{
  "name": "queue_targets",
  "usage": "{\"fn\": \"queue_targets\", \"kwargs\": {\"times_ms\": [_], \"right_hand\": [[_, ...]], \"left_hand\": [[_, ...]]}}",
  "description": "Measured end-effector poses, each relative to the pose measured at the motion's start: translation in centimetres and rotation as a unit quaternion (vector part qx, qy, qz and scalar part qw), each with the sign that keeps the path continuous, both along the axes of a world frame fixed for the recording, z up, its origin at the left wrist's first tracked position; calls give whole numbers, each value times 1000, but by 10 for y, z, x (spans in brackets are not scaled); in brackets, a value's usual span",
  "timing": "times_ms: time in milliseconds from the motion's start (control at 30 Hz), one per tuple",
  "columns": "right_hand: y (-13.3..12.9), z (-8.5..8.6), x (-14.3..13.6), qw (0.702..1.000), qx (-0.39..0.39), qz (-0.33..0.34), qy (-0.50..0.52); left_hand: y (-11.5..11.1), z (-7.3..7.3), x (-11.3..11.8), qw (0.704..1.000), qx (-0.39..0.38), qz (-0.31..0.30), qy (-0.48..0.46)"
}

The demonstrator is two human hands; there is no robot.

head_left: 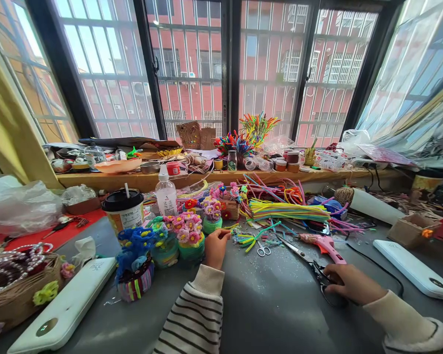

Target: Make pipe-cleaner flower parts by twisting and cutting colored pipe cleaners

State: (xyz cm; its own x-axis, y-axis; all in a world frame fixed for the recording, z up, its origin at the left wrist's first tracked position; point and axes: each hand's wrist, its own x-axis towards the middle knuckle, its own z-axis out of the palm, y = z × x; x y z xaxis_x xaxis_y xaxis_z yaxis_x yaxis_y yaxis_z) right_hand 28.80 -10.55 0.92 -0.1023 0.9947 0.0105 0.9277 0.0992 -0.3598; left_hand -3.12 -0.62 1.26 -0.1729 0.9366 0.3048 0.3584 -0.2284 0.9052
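Note:
My left hand (216, 247) is closed on a thin yellow pipe cleaner (232, 226), beside a green pot of pink fuzzy flowers (191, 238). On the right, my right hand (345, 282) has its fingers round the black handles of large scissors (299, 251), whose blades lie on the grey table and point away to the left. A pink glue gun (327, 246) rests just beyond them. Small scissors (263, 249) and green and yellow pipe cleaner pieces (251, 239) lie between my hands.
Blue flowers in a striped pot (136, 282), a lidded cup (124, 211) and a spray bottle (166, 194) stand left. A pipe cleaner bundle (288, 210) lies behind. White devices (64, 307) flank the table; a black cable (382, 265) curves at right.

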Motion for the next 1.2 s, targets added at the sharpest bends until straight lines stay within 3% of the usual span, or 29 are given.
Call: {"fn": "queue_targets", "kwargs": {"times_ms": [133,267,400,500,600,733,900,1033,1100,1200], "right_hand": [[14,20,-21,999,47,15,-12],[40,31,-68,988,124,90,-10],[72,26,-114,978,175,112,-24],[91,19,-138,973,179,108,-102],[102,12,-150,970,166,91,-152],[106,9,-150,965,198,87,-146],[103,15,-137,960,268,63,-51],[99,19,-133,934,342,15,101],[98,19,-136,921,337,-8,194],[95,19,-145,907,270,-25,324]], "left_hand": [[-3,5,0,999,7,10,38],[-4,3,1,1000,-7,-5,20],[-2,-1,1,999,-12,-15,-39],[-1,-3,0,997,-5,-25,-67],[-1,-3,-1,998,18,-17,-61],[-3,-1,0,999,35,-4,-30],[-3,-1,2,999,23,14,43],[4,-4,2,994,1,18,111],[7,-5,3,989,-21,18,145],[8,-3,4,984,-24,28,172]]}}
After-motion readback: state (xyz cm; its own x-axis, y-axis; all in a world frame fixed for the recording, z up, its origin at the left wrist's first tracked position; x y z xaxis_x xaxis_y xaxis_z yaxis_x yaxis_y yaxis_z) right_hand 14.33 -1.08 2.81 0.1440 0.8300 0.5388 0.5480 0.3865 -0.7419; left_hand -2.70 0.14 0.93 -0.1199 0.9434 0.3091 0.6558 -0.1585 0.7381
